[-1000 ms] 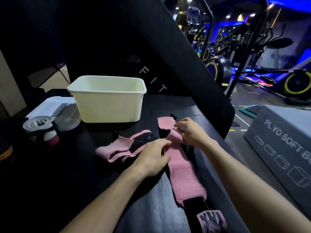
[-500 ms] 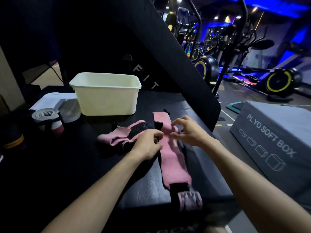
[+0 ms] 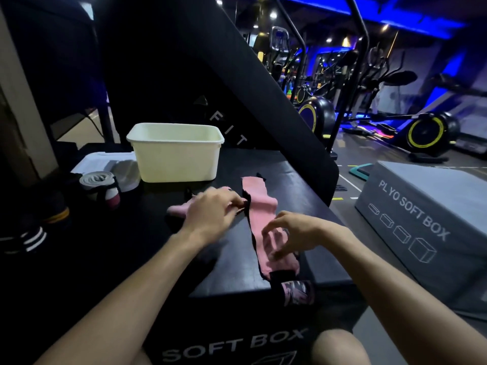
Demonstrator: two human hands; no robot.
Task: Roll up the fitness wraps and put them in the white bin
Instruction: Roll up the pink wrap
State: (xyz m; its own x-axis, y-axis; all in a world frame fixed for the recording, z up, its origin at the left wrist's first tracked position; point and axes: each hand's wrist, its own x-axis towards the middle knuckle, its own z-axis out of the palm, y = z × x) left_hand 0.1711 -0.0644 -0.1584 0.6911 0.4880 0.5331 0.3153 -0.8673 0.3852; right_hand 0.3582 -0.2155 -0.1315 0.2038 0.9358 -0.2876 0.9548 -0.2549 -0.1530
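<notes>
The white bin stands upright at the back of the black box top that works as the table. From here only the bin's rim and front wall show well, and nothing can be seen inside it. Just left of the bin lies a flat white lid. In front of the lid sits a rolled grey wrap with a pink end. At the far left edge are dark wraps with stripes, but they are hard to make out.

Two pink wraps lie on the table in front of the bin. The long pink wrap is stretched out flat. It runs from near the bin toward the front edge of the table, and its black and pink end hangs over that edge. The other pink wrap is bunched up to the left of it.

The left hand lies over the bunched wrap and hides most of it. Its fingers reach to the black edge of the long wrap, and they look curled there, but the picture is blurry, so I cannot tell if they pinch anything. The right hand is over the near half of the long wrap. Its fingers are curled like a claw with gaps between them, and the tips come down close to the pink cloth. I cannot tell if they grip it.

A grey box with the words PLYO SOFT BOX stands on the floor to the right.
</notes>
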